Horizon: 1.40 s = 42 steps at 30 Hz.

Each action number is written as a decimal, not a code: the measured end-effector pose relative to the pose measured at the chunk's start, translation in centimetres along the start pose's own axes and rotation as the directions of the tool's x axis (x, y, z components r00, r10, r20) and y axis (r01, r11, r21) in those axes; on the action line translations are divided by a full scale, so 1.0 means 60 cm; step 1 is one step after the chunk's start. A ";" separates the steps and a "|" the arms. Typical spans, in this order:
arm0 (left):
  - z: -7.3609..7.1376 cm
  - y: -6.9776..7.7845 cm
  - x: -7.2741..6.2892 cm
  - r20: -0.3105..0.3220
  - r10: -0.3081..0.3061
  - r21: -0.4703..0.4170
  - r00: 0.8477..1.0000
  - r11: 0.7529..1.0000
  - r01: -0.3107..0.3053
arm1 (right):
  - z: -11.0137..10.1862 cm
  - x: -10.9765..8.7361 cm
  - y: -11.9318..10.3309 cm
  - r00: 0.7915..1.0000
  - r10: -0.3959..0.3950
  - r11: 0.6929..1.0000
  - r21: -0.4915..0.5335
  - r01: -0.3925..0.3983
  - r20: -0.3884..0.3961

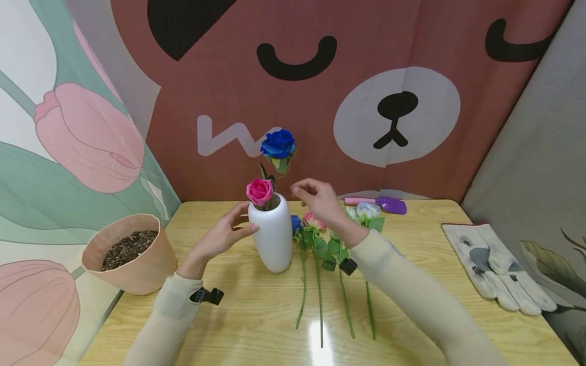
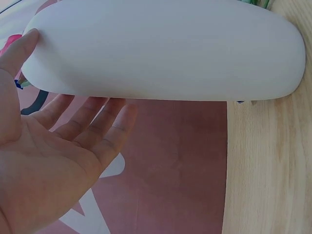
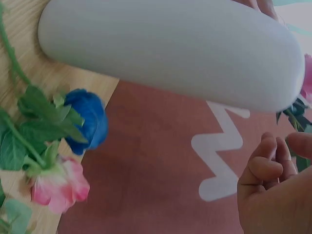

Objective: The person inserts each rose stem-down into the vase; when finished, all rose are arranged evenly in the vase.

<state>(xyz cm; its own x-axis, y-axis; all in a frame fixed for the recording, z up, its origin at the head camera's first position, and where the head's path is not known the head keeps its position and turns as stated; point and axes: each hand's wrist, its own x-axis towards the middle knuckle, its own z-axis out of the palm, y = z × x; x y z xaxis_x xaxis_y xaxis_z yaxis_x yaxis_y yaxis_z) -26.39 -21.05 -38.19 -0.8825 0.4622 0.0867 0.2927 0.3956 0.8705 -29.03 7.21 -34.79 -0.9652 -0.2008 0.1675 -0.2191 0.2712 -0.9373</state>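
Observation:
A white vase point(image 1: 273, 241) stands on the wooden table, holding a pink rose point(image 1: 259, 192) low at its mouth and a taller blue rose point(image 1: 277, 144). My left hand point(image 1: 224, 235) holds the vase's upper left side, the thumb on its front near the rim and the other fingers behind. To the right of the mouth my right hand point(image 1: 324, 203) is raised, its fingers point(image 3: 263, 168) loosely curled with nothing seen between them. Below it lie another blue rose point(image 3: 87, 122) and a pink-and-white rose point(image 3: 61, 185), their green stems pointing toward me.
Pale roses point(image 1: 368, 211) lie by my right forearm. Behind them is a purple trowel point(image 1: 391, 205) with a pink handle. White patterned gloves point(image 1: 492, 264) are at the right edge, and a peach pot point(image 1: 142, 264) of soil at the left. A bear-print cloth point(image 1: 311, 112) hangs behind the table.

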 end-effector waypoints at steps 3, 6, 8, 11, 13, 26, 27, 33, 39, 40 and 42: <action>0.000 0.000 0.000 0.000 -0.002 0.001 1.000 1.000 0.002 | -0.019 -0.006 0.002 0.999 0.028 0.999 0.014 -0.028 0.017; 0.000 0.000 0.000 0.000 -0.003 0.003 1.000 1.000 0.003 | -0.038 -0.014 0.005 0.998 0.058 0.998 0.032 -0.059 0.038; 0.000 0.000 0.000 0.001 -0.001 0.003 1.000 1.000 0.001 | -0.051 -0.019 0.009 0.996 0.072 0.997 0.034 -0.074 0.052; 0.000 0.001 0.000 0.002 0.002 0.001 1.000 1.000 -0.002 | -0.070 -0.024 0.018 0.994 0.087 0.996 0.031 -0.089 0.069; 0.000 0.002 0.000 0.001 0.002 0.000 1.000 1.000 -0.002 | -0.083 -0.027 0.026 0.992 0.100 0.994 0.025 -0.102 0.081; -0.001 0.002 0.000 -0.003 -0.011 0.005 1.000 1.000 0.011 | -0.138 -0.056 0.094 0.975 0.185 0.981 -0.079 -0.176 0.122; -0.001 0.002 0.000 -0.004 -0.011 0.005 1.000 1.000 0.011 | -0.142 -0.058 0.100 0.975 0.183 0.981 -0.081 -0.174 0.129; -0.001 0.002 0.002 -0.004 0.002 0.008 1.000 1.000 -0.002 | -0.160 -0.073 0.131 0.970 0.192 0.980 -0.087 -0.181 0.148; 0.000 0.000 0.001 -0.001 0.004 0.006 1.000 1.000 -0.004 | -0.176 -0.091 0.168 0.961 0.241 0.966 -0.127 -0.225 0.138; 0.000 0.000 0.001 0.000 0.002 0.005 1.000 1.000 -0.002 | -0.178 -0.094 0.175 0.958 0.252 0.963 -0.128 -0.236 0.133; 0.000 -0.001 0.000 0.000 -0.001 0.005 1.000 1.000 0.001 | -0.183 -0.098 0.188 0.955 0.265 0.959 -0.134 -0.248 0.130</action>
<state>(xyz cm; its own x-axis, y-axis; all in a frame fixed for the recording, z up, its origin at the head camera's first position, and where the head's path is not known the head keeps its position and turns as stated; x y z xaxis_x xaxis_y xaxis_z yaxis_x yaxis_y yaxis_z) -26.42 -21.07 -38.26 -0.8829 0.4617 0.0854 0.2932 0.4001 0.8683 -27.42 21.77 -43.00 -0.9617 -0.2423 -0.1283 0.0100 0.4366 -0.8996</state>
